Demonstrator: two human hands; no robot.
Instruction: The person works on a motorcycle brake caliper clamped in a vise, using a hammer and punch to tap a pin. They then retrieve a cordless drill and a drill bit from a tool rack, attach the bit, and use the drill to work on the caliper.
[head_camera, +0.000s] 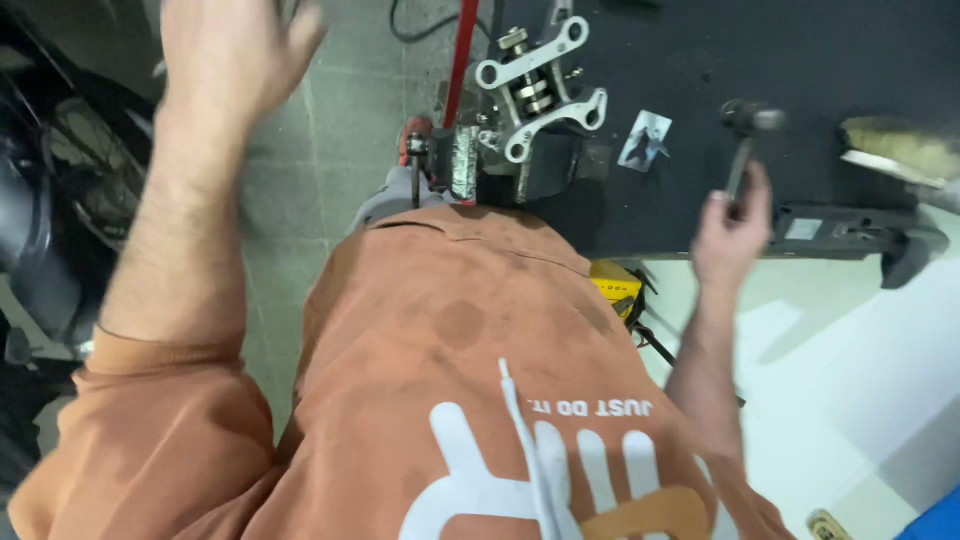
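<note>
Presently, the right hand (733, 232) is clamping a hammer (748, 135) near the bench (820, 60) front edge, the left hand (232, 55) is hanging open over the floor, and a stray swing risks striking the metal bracket (540, 85) in the vise (500, 165).

Even indoor light, motion-blurred edges

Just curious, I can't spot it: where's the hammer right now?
The hammer is in the right hand, at the right of the head view, over the dark bench, right of the small photo card.
</note>
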